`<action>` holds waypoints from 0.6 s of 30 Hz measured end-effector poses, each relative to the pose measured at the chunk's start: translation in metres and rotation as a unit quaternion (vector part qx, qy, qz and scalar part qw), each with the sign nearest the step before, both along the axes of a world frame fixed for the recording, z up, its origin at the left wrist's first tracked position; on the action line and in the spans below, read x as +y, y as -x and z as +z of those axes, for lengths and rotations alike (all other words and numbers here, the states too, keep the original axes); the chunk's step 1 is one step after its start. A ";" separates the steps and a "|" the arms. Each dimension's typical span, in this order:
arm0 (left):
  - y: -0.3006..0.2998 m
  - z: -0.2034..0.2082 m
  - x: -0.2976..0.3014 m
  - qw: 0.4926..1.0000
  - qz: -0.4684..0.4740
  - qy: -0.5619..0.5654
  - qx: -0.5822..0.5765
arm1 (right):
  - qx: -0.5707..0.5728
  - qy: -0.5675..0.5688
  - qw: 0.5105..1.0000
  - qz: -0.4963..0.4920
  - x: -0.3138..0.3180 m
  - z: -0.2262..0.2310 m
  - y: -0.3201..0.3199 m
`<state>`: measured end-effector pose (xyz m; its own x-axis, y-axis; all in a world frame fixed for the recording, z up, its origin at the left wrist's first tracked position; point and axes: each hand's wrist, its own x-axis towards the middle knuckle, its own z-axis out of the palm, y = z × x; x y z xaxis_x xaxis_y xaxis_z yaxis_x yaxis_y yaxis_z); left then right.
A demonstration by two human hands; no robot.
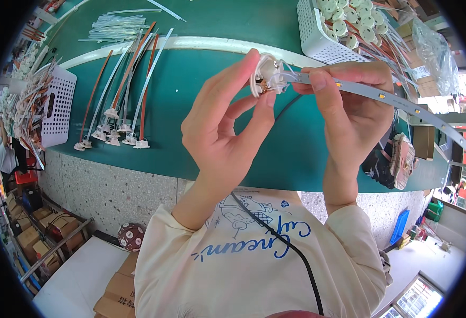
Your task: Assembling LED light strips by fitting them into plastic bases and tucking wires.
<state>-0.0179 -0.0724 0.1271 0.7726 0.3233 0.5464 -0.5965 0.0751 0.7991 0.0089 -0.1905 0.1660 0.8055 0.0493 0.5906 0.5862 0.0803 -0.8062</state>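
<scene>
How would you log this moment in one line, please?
Left hand: holds white round cap | right hand: pinches LED strip | between: thin wires | green table: white basket, far right

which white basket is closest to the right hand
The top-right basket, just beyond the right hand; the other basket stands at far left.

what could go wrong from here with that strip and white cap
The thin wires between the white cap and the LED strip could strain if the left hand and right hand pull apart. The strip's long stretch, curving out rightward, might kink or snag.
</scene>
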 end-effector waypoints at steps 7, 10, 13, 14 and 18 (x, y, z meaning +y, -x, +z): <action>-0.001 -0.001 0.002 1.000 0.015 -0.007 0.006 | 0.002 0.004 1.000 0.013 -0.001 -0.001 -0.002; -0.001 -0.001 0.001 1.000 0.022 -0.013 0.001 | 0.016 0.001 1.000 0.010 0.001 -0.001 -0.001; 0.000 -0.001 0.001 0.999 0.034 -0.019 -0.003 | 0.022 0.003 1.000 0.005 0.002 0.000 0.001; 0.000 -0.001 0.002 0.999 0.041 -0.024 -0.005 | 0.022 0.005 1.000 0.002 0.002 0.000 0.001; 0.001 -0.002 0.002 0.998 0.057 -0.034 -0.009 | -0.014 0.046 0.999 -0.023 0.001 -0.009 0.000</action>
